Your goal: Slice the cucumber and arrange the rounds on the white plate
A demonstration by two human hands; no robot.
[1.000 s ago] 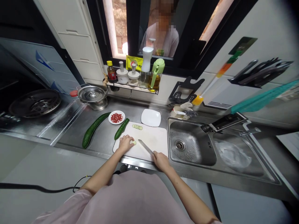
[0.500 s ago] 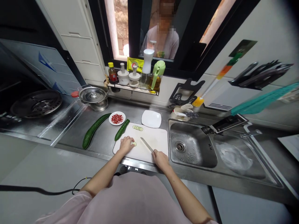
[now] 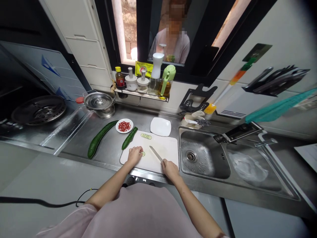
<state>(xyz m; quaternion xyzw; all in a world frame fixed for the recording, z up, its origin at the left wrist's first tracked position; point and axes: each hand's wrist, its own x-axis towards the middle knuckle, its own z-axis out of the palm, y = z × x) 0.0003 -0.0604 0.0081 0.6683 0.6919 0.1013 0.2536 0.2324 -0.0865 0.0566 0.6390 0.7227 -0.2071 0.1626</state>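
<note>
A white cutting board [image 3: 163, 148] lies on the steel counter in front of me. My left hand [image 3: 134, 155] is curled over a short piece of cucumber [image 3: 143, 154] on the board's near left part, its pale cut end showing. My right hand [image 3: 169, 168] grips the handle of a knife [image 3: 155, 153], whose blade points up and left over the board, a little right of the cucumber piece. Several cucumber slices [image 3: 146, 136] lie in a row at the board's far edge. A half cucumber [image 3: 129, 138] rests on the board's left edge.
A whole cucumber [image 3: 99, 138], a small plate of chopped red chili [image 3: 124, 126] and an empty white plate [image 3: 160, 126] sit behind and left of the board. A lidded pot [image 3: 99, 103] stands at the back left, the sink [image 3: 204, 157] lies right. A person's reflection shows in the window.
The knife has swung from near the cucumber piece to a little further right and more upright over the board. My left hand stays curled on the cucumber piece.
</note>
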